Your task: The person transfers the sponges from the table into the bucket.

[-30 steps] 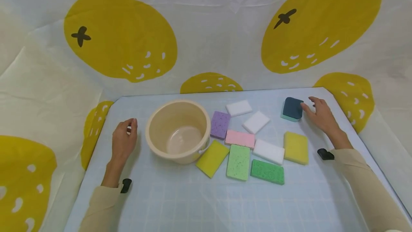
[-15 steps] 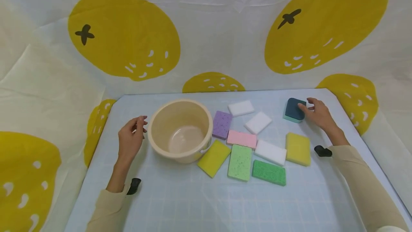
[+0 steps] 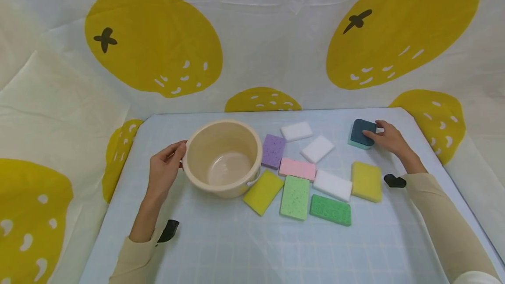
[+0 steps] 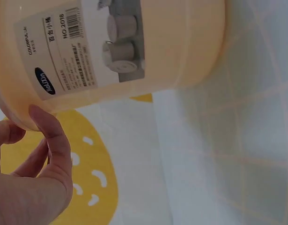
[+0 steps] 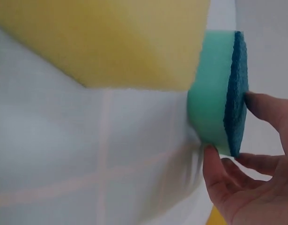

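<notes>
Fingers R (image 5: pixel 215 171) pinch dk-blue/mint sponge (image 5: pixel 216 93) | L fingers (image 4: pixel 55 136) on beige bucket (image 3: pixel 225 140)

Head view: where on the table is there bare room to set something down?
Most room is on the near table, in front of the bucket and the darker green sponge. A smaller patch lies between the far white sponges and the navy-topped sponge. It is crowded right of the bucket, around the pink sponge.
</notes>
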{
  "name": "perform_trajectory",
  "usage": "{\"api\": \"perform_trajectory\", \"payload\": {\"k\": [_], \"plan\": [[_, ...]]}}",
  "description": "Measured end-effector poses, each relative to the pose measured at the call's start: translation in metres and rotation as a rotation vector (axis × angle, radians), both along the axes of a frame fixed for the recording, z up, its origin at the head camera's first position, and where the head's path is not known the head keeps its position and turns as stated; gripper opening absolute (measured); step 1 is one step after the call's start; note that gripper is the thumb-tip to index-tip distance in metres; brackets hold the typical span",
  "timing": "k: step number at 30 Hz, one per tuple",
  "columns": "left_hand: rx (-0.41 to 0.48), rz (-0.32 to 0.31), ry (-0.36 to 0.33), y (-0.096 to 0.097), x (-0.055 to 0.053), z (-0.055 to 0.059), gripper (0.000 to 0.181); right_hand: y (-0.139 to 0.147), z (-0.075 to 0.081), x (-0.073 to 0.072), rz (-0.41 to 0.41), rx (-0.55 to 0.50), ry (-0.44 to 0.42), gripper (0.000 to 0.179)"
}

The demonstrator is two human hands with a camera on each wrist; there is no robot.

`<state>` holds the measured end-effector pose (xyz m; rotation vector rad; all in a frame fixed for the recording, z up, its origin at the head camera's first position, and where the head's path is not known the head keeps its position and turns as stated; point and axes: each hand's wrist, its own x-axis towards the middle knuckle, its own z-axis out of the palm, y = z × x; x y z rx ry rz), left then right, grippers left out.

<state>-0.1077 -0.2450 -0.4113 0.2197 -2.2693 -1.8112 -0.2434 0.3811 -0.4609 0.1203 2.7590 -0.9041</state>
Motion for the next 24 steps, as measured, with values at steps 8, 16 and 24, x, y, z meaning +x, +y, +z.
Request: {"api": "perform_trajectory", "payload": {"k": [8, 16, 24], "plan": [[0.064, -0.057, -0.077, 0.001, 0.005, 0.006, 0.048, 0.005, 0.000, 0.000, -0.015, -0.068, -0.041, 0.099], [0.159, -0.083, -0.121, -0.002, 0.005, 0.006, 0.055, 0.004, 0.004, 0.002, -0.041, -0.157, 0.022, 0.089], [0.222, -0.086, -0.129, -0.002, 0.006, 0.005, 0.056, -0.001, 0.012, 0.002, -0.044, -0.219, 0.060, 0.081]]}}
